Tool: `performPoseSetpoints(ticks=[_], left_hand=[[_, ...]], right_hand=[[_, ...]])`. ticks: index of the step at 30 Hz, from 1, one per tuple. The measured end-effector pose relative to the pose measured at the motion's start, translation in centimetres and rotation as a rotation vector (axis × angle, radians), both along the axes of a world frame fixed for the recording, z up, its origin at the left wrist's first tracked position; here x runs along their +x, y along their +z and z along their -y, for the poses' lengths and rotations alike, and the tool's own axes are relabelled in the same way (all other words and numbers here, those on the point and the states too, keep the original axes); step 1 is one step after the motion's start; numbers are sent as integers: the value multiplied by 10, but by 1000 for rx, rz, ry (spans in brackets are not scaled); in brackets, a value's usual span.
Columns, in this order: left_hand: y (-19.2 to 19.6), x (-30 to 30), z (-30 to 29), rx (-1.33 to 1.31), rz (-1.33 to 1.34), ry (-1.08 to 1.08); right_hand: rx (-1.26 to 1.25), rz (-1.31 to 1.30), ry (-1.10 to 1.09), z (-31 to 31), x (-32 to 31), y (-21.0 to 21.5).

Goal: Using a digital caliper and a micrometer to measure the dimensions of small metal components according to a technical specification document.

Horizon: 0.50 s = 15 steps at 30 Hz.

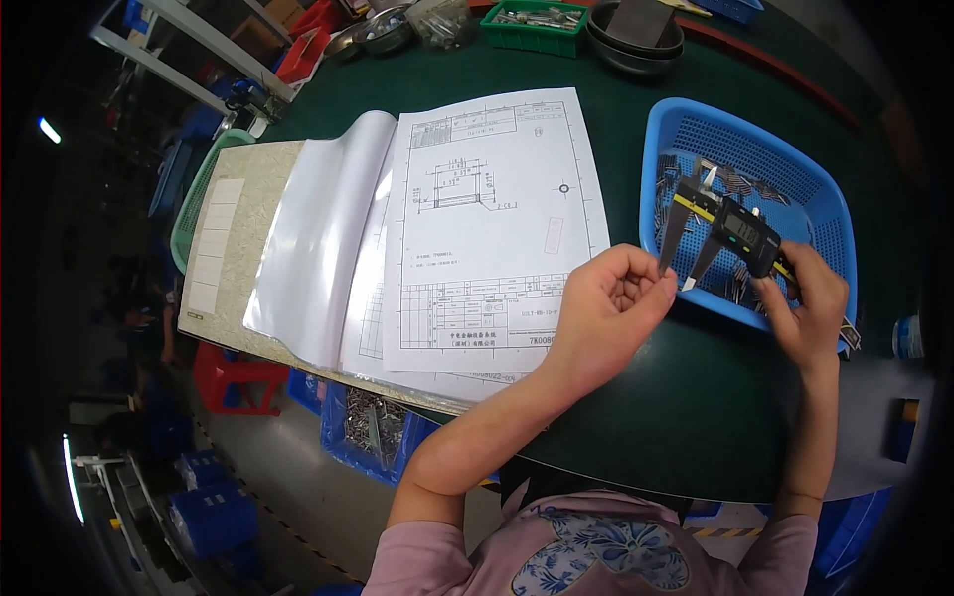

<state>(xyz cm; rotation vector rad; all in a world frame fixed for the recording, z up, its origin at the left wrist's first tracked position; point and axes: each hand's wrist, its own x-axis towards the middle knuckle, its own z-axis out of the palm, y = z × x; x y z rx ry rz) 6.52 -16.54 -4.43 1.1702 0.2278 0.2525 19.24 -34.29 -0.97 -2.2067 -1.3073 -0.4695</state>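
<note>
My right hand (810,303) is wrapped round a digital caliper (737,230) with a black body and a small display. The caliper's jaws stand apart and point toward my left hand (611,308). That hand is closed in a pinch right at the tip of one jaw; anything between its fingertips is too small or hidden to name. Beneath the caliper stands a blue perforated plastic basket (845,214) holding many small metal pins (740,184). Left of the hands lies a technical drawing sheet (477,238), my left wrist passing over its lower right corner.
The drawing lies on an opened folder (263,209) with clear sleeves. At the back of the green table (596,422) are a green basket (537,28) of metal parts and dark bowls (636,55). A red stool (238,377) and a blue bin (363,432) of parts stand below the table.
</note>
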Motion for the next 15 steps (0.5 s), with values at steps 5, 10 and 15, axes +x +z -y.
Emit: performPoseSetpoints(ticks=[5, 10, 15], left_hand=[[1, 0, 0, -2, 2, 0], [0, 0, 0, -1, -8, -2], [1, 0, 0, -4, -5, -11]], right_hand=[[-2, 0, 9, 1, 1, 0], [0, -5, 6, 0, 0, 0], [7, 2, 2, 0, 1, -2]])
